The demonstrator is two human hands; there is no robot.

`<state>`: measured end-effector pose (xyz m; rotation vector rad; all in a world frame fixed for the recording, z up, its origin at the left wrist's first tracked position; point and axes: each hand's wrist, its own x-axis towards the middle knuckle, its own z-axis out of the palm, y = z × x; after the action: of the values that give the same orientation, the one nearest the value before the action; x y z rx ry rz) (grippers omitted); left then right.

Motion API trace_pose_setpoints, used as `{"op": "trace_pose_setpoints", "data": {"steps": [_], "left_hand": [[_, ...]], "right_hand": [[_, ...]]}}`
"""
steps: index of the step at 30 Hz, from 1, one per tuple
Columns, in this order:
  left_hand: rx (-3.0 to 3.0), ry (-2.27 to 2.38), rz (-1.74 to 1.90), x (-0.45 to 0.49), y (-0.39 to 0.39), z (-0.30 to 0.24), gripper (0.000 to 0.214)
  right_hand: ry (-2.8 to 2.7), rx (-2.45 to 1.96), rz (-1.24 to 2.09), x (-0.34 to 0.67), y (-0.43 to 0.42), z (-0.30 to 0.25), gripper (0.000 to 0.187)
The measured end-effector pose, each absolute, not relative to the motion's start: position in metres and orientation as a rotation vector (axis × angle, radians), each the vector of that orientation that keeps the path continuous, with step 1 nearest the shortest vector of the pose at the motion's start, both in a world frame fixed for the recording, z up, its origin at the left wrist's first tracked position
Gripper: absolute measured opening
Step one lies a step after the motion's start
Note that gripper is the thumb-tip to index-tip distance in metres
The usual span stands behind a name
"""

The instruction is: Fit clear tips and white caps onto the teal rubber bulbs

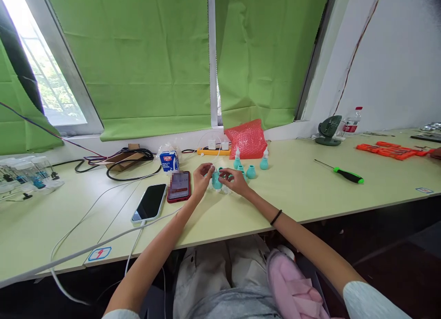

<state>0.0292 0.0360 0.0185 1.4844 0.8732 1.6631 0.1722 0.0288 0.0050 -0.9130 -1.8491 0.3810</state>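
Observation:
A teal squeeze bulb (pixel 217 181) with a whitish piece at its top stands between my hands above the table. My left hand (pixel 202 179) pinches at the bulb's top from the left, with thumb and forefinger together. From the right, my right hand (pixel 235 181) has its fingers closed at the bulb's upper side. Small clear pieces (pixel 225 189) lie just under the hands. Behind my right hand are several teal bulbs without tips, one being an open-necked bulb (pixel 251 172). Two others, a left tipped bulb (pixel 237 160) and a right tipped bulb (pixel 264 161), carry clear nozzles.
A red bubble-wrap bag (pixel 246 139) and a yellow power strip (pixel 203 152) are at the back. Left of my hands lie a red-cased phone (pixel 179 187), a white-cased phone (pixel 149 203) and a blue carton (pixel 168 162). A screwdriver (pixel 344 173) and a fan (pixel 329 129) are rightward.

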Motion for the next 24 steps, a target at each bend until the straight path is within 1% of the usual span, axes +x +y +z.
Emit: {"op": "trace_pose_setpoints", "data": {"steps": [3, 5, 10, 12, 17, 24], "left_hand": [[1.407, 0.805, 1.636, 0.029, 0.034, 0.020, 0.029], [1.364, 0.772, 1.611, 0.030, 0.033, 0.020, 0.032], [1.291, 0.742, 1.521, 0.028, 0.036, 0.019, 0.039], [1.289, 0.734, 1.468, 0.027, 0.037, 0.018, 0.040], [1.339, 0.752, 1.372, 0.027, 0.036, 0.015, 0.040], [1.474, 0.815, 1.354, 0.028, 0.035, 0.018, 0.038]], "right_hand": [[-1.869, -0.919, 0.350, 0.171, 0.029, 0.003, 0.034], [-1.878, -0.940, 0.337, 0.169, 0.031, 0.001, 0.030], [-1.810, -0.954, 0.442, 0.168, 0.035, -0.003, 0.017], [-1.768, -0.963, 0.440, 0.170, 0.037, -0.002, 0.015], [-1.705, -0.973, 0.474, 0.174, 0.040, -0.001, 0.019], [-1.725, -0.982, 0.541, 0.173, 0.039, 0.000, 0.026]]}}
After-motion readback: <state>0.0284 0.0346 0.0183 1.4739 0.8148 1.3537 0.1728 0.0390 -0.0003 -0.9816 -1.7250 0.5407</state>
